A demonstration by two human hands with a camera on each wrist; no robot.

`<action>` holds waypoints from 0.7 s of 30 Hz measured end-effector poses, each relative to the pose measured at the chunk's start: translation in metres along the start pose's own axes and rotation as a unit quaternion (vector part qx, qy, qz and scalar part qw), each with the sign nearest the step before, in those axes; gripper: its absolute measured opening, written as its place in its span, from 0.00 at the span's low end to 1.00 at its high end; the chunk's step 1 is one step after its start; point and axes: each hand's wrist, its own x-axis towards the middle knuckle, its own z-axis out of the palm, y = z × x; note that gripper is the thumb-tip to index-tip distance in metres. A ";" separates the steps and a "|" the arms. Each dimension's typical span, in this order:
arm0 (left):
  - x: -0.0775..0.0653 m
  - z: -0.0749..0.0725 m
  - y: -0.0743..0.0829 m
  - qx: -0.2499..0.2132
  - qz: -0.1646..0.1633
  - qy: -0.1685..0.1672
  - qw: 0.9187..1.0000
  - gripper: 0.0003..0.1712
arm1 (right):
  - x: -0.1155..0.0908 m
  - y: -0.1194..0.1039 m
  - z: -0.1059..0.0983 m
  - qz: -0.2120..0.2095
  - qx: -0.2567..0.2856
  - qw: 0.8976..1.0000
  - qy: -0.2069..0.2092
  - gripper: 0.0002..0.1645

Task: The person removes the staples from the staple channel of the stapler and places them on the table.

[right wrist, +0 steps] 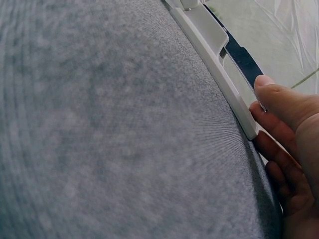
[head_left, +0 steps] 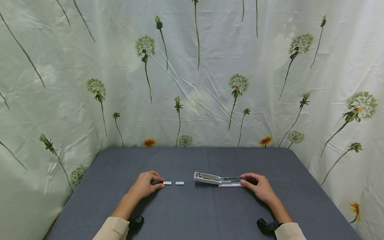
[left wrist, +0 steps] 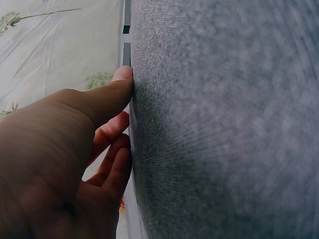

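A white stapler [head_left: 207, 178] lies folded wide open on the grey tabletop, its top cover tipped back to the left. My right hand [head_left: 261, 190] grips its right end; in the right wrist view, the thumb and a finger pinch the tip of the metal magazine [right wrist: 244, 62] above the white base [right wrist: 214, 74]. To the left, my left hand [head_left: 144, 184] has its thumb and a fingertip on the left end of a short, silvery staple strip [head_left: 167, 182], pinching it at the table surface. A second staple strip [head_left: 179, 183] lies just right of it, untouched.
The grey cloth-covered table [head_left: 191, 219] ends at the back against a pale curtain [head_left: 211, 107] printed with dandelions, which also hangs at both sides. Dark wrist straps [head_left: 267, 226] sit below the hands.
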 end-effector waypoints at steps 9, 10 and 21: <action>0.002 -0.002 -0.003 0.003 0.017 0.010 1.000 0.10 | 0.002 0.002 0.000 -0.012 -0.010 1.000 -0.006 0.16; 0.003 -0.002 -0.003 0.000 0.015 0.012 1.000 0.10 | 0.003 0.002 0.000 -0.010 -0.010 1.000 -0.006 0.16; -0.003 0.004 -0.005 -0.022 -0.006 0.012 1.000 0.13 | 0.001 0.001 -0.008 -0.049 -0.047 0.997 -0.040 0.26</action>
